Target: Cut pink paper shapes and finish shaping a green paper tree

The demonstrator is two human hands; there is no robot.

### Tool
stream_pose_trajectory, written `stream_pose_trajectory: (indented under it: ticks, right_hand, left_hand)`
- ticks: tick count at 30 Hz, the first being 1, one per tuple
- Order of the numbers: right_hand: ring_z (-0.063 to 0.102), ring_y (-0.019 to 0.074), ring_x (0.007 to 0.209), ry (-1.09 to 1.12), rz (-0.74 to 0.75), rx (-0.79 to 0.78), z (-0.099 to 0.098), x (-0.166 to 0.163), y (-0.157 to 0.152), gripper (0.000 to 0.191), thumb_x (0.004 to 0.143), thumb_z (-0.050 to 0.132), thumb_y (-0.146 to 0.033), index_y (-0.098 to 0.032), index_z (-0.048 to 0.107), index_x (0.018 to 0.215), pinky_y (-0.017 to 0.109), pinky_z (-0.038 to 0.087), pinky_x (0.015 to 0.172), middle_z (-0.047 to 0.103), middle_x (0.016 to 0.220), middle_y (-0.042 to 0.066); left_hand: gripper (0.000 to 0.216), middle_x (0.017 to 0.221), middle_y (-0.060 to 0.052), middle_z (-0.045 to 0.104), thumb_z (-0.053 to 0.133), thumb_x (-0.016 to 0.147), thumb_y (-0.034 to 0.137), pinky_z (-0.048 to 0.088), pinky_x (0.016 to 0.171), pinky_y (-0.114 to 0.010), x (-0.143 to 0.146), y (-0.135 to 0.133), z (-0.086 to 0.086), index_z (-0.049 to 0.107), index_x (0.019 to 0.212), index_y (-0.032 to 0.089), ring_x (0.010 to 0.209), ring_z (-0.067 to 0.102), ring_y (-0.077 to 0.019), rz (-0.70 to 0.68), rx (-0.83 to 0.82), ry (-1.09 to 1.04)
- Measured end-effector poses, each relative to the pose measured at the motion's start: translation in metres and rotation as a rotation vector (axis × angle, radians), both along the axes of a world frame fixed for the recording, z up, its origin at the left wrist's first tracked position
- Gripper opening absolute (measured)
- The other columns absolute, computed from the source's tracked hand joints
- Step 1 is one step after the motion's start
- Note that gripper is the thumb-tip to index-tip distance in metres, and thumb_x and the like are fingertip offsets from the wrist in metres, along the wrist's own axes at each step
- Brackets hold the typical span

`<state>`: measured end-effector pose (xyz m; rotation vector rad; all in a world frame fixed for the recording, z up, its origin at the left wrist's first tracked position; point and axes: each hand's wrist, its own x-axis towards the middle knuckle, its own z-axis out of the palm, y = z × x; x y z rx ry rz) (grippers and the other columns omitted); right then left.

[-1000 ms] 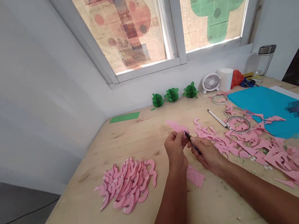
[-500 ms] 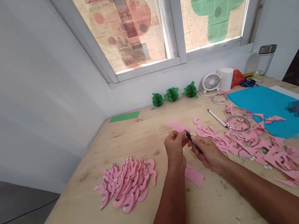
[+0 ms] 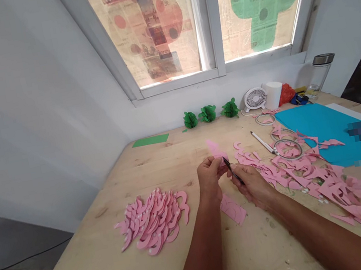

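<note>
The person's bare forearms (image 3: 202, 247) slant forward and inward, the left hand (image 3: 209, 179) pinching between thumb and fingers, the right hand (image 3: 252, 183) curled in a grip just beside it.

The right hand (image 3: 251, 184) partly hides the black tool (image 3: 227, 163) it grips.

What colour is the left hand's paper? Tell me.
The paper is pink, seen best in the head view.
</note>
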<state>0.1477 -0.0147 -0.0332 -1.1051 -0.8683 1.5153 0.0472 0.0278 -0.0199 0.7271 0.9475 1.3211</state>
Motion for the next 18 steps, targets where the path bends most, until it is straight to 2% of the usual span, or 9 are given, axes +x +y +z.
stream_pose_trajectory:
  ticks: [5,18]
  right_hand:
    - [0.019,0.0024,0.032,0.007,-0.003,0.002,0.0003,-0.0002,-0.0007,0.038,0.074,0.058,-0.056,-0.018,0.054,0.072,0.016,0.010,0.028,0.039,0.046,-0.009]
    - [0.018,0.0020,0.032,0.015,-0.016,0.015,-0.0001,-0.0004,0.0001,0.038,0.075,0.057,-0.055,-0.018,0.053,0.072,0.016,0.008,0.029,0.037,0.045,-0.010]
  left_hand:
    - [0.017,0.054,0.001,0.058,0.067,0.053,0.023,0.045,0.052,-0.023,0.0003,0.0003,0.0000,0.053,0.057,0.014,0.047,0.051,-0.0087,0.004,0.003,0.003]
    - [0.018,0.050,0.003,0.053,0.066,0.055,0.024,0.042,0.048,-0.024,0.0040,0.0002,-0.0002,0.051,0.055,0.014,0.041,0.046,-0.0070,-0.016,0.005,-0.001]
